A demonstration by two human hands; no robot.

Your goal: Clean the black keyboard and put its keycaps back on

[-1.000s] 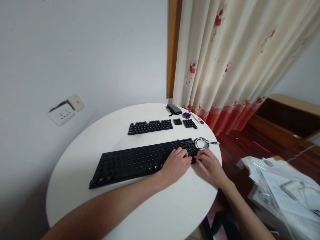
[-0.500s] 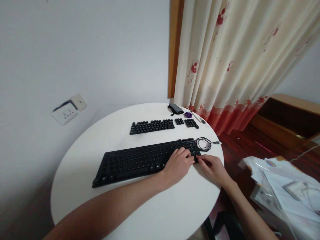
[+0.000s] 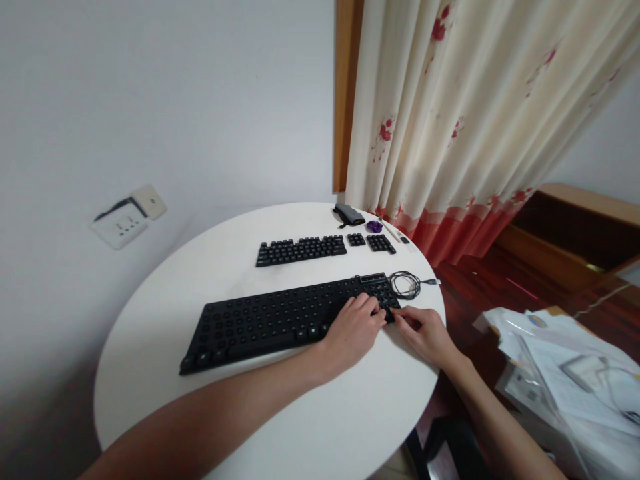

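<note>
A black computer keyboard (image 3: 270, 320), with most of its keycaps off, lies at a slant on the round white table (image 3: 320, 427). My left hand (image 3: 353, 327) is on its right part, fingers curled down and close together against the keyboard. At the keyboard's lower right corner is my right hand (image 3: 423, 333), its thumb and forefinger pinched together; anything between them is too small to make out. The two hands' fingertips are close to each other. Behind the keyboard the loose black keycaps (image 3: 300, 250) stand in keyboard order, with a small block and a number-pad block to their right.
A coiled cable (image 3: 406, 285) with a USB plug lies by the keyboard's right end. Farther back are a grey-black pouch (image 3: 349, 215), a purple crumpled item (image 3: 374, 227) and a thin pale stick-like tool (image 3: 391, 231). Papers and plastic bags (image 3: 555, 373) lie right of the table.
The view has shifted slightly, so everything sits a little farther left and higher. Both hands stay at the keyboard's right end, with hardly any movement.
</note>
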